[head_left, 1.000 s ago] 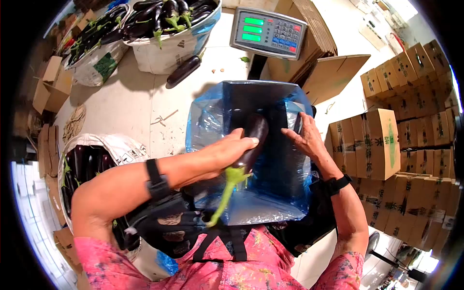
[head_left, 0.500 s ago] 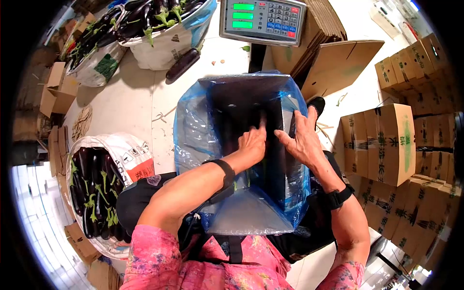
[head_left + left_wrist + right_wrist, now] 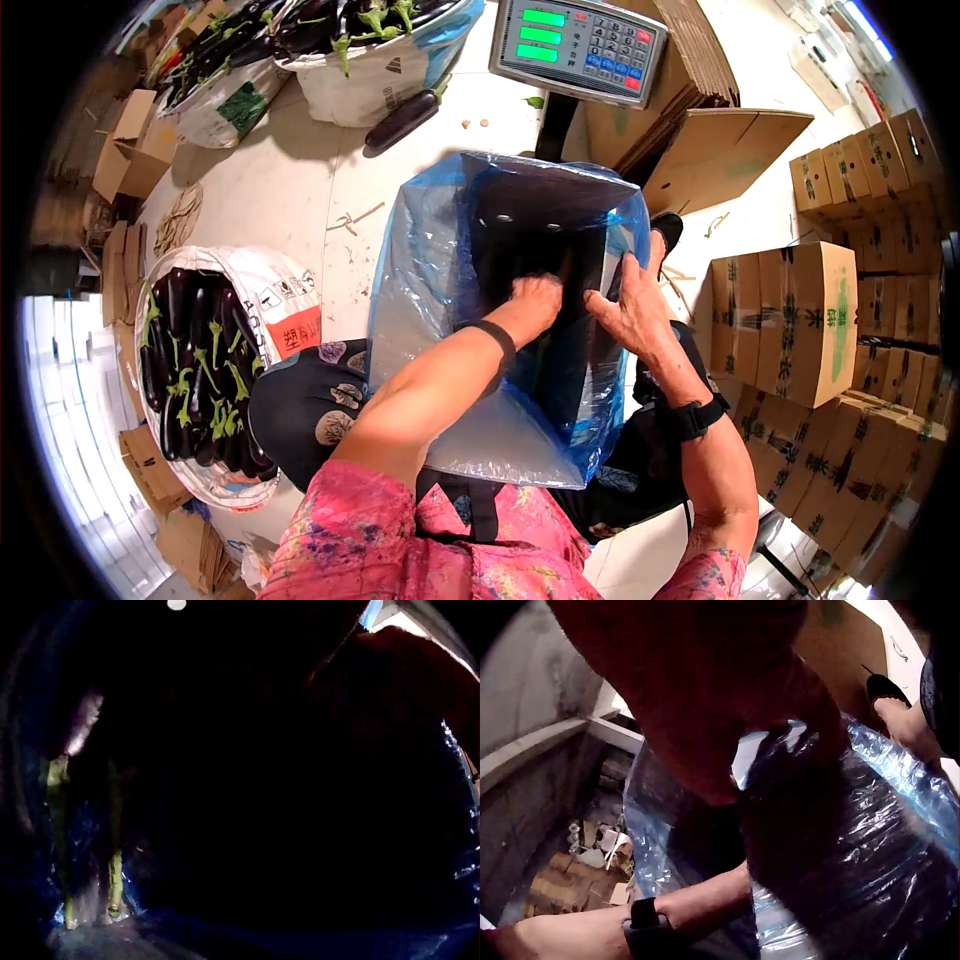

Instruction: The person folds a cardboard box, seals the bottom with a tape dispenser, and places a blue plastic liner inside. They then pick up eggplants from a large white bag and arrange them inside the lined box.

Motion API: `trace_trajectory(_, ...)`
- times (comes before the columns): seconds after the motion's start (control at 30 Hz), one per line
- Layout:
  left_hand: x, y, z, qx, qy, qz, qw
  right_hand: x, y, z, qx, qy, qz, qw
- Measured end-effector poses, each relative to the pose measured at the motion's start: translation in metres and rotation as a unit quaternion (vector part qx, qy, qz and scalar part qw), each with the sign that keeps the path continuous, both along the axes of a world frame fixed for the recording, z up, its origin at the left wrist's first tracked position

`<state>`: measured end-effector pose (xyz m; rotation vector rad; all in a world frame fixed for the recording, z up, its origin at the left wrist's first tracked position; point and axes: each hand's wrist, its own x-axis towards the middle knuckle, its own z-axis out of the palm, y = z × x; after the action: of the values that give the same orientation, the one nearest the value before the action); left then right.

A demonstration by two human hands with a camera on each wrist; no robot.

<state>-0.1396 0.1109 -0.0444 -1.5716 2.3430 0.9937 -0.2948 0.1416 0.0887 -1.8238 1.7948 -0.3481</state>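
Note:
In the head view, a deep, dark-sided box (image 3: 540, 185) lined with blue plastic (image 3: 420, 270) stands in front of the person. The left hand (image 3: 538, 298) is down inside it, back of the hand up; shadow hides its fingertips and anything under them. Two green stems (image 3: 115, 881) and a bit of purple eggplant (image 3: 86, 724) show in the dark left wrist view. The right hand (image 3: 637, 312) rests at the box's right side with thumb and fingers spread, touching the plastic-covered edge; in the right wrist view this hand (image 3: 727, 697) is mostly in shadow.
A sack of eggplants (image 3: 200, 370) stands at left, with more sacks (image 3: 355, 85) behind. One eggplant (image 3: 402, 122) lies on the floor. A scale display (image 3: 578, 48) and cardboard sheets (image 3: 725, 155) are beyond the box; carton stacks (image 3: 780, 320) stand at right.
The left hand carried an eggplant over the box a second ago; it has since gone down inside, and that eggplant is out of the head view. The right hand stays at the right side.

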Motion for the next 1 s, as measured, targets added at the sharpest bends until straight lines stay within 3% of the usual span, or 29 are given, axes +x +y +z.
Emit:
trace_trajectory(0.1, 0.009, -0.013, 0.027, 0.061, 0.019, -0.016, 0.998, -0.003, 0.000, -0.004, 0.049, 0.014, -0.014, 0.999)
trace_trajectory(0.13, 0.018, -0.021, 0.041, 0.035, 0.107, -0.036, 0.993, -0.005, -0.001, -0.008, 0.009, 0.029, 0.010, 1.000)
trace_trajectory(0.27, 0.078, -0.066, 0.157, -0.024, 0.222, -0.170, 0.960, -0.010, 0.002, -0.019, -0.038, 0.030, 0.009, 0.999)
trace_trajectory(0.33, 0.135, -0.077, 0.226, 0.109, 0.263, -0.087, 0.955, -0.005, 0.002, -0.005, 0.029, 0.028, -0.015, 0.999)
trace_trajectory(0.37, 0.168, -0.071, 0.260, 0.114, 0.259, -0.019, 0.959, 0.003, 0.001, 0.016, 0.060, 0.073, -0.022, 0.995)
trace_trajectory(0.43, 0.247, -0.057, 0.290, 0.043, 0.290, 0.064, 0.954, -0.001, 0.000, 0.029, 0.080, 0.012, -0.001, 0.997)
trace_trajectory(0.47, 0.289, -0.044, 0.299, -0.013, 0.254, 0.091, 0.963, 0.006, 0.002, 0.046, 0.085, 0.075, -0.021, 0.993)
trace_trajectory(0.5, 0.329, -0.025, 0.308, -0.011, 0.248, 0.151, 0.957, -0.017, 0.003, 0.030, 0.022, 0.121, 0.011, 0.992)
trace_trajectory(0.57, 0.407, 0.019, 0.303, -0.006, 0.222, 0.257, 0.941, -0.016, -0.001, 0.055, 0.124, 0.046, -0.046, 0.990)
trace_trajectory(0.63, 0.486, 0.072, 0.276, 0.024, 0.178, 0.337, 0.924, -0.020, 0.001, 0.067, 0.052, 0.040, 0.016, 0.998)
trace_trajectory(0.7, 0.543, 0.140, 0.252, 0.039, 0.175, 0.398, 0.900, 0.003, 0.002, 0.093, 0.096, -0.031, 0.031, 0.994)
trace_trajectory(0.83, 0.582, 0.256, 0.189, 0.097, 0.154, 0.561, 0.808, 0.076, 0.023, 0.125, 0.136, -0.120, 0.055, 0.982)
trace_trajectory(0.9, 0.576, 0.301, 0.148, 0.065, 0.154, 0.604, 0.779, 0.113, 0.034, 0.140, 0.206, -0.118, 0.091, 0.967)
trace_trajectory(0.97, 0.572, 0.323, 0.110, 0.060, 0.091, 0.601, 0.792, 0.134, 0.044, 0.133, 0.243, -0.140, 0.138, 0.950)
trace_trajectory(1.0, 0.578, 0.338, 0.075, 0.004, 0.024, 0.600, 0.800, 0.145, 0.050, 0.133, 0.272, -0.127, 0.144, 0.943)
